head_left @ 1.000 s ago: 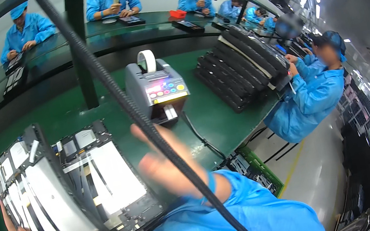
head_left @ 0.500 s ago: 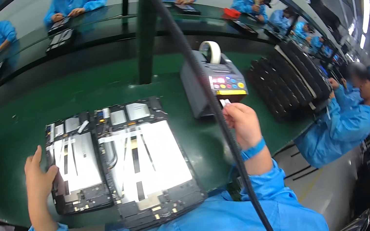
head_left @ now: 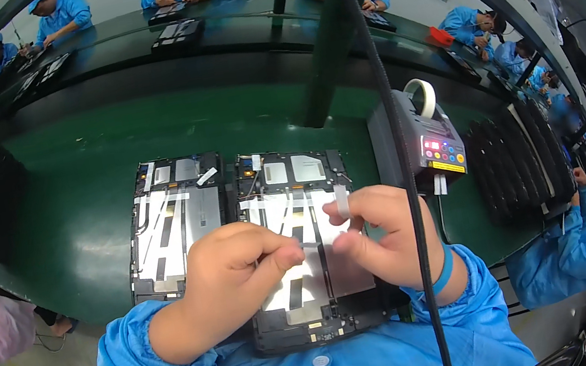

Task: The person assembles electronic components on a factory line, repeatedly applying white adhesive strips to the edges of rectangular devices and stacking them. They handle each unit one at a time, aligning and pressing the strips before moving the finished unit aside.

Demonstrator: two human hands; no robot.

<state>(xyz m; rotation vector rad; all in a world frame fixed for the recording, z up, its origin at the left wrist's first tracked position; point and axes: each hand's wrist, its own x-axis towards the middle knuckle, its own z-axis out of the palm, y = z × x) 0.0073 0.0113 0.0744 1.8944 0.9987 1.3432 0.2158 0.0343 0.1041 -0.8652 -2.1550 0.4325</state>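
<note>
While your right hand (head_left: 390, 235), thumb and forefinger parted, is bearing tape (head_left: 342, 201) above the right tablet (head_left: 348, 275), your left hand (head_left: 229, 271) is pinching, contents unclear, so you should be keeping that tape unfolded.

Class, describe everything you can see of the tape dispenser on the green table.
The tape dispenser is boxy and dark grey, its casing plastic-looking. A pale tape roll stands upright on top. The sloping control panel carries a lit red display and coloured buttons, above a yellow strip. Whitish tape pokes out at the front. It stands upright on the green table; neither the left hand nor right hand holds it.
</note>
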